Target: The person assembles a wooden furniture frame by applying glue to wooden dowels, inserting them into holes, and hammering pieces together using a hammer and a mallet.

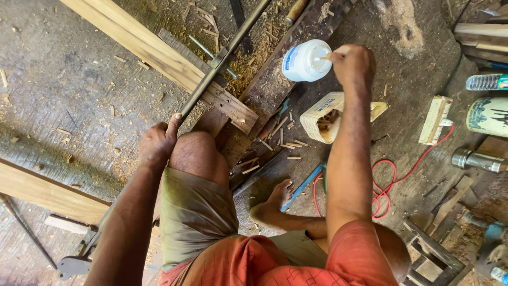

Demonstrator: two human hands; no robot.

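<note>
My left hand point(157, 142) grips a long dark metal bar clamp point(222, 58) that runs diagonally over a pale wooden plank point(153, 53); my knee sits just right of the hand. My right hand point(352, 63) is closed around a thin stick whose tip dips into the open mouth of a white plastic glue tub point(304, 61) standing on a dark board. Below that hand stands a cut-open cream plastic container point(323, 116) holding small wooden pegs.
Loose wooden pegs point(280, 140) and sawdust litter the floor. A red cable point(391, 180) loops at the right, near a metal flask point(476, 159), a patterned tin point(489, 115) and a plastic bottle point(484, 82). Another plank point(47, 193) lies at the left.
</note>
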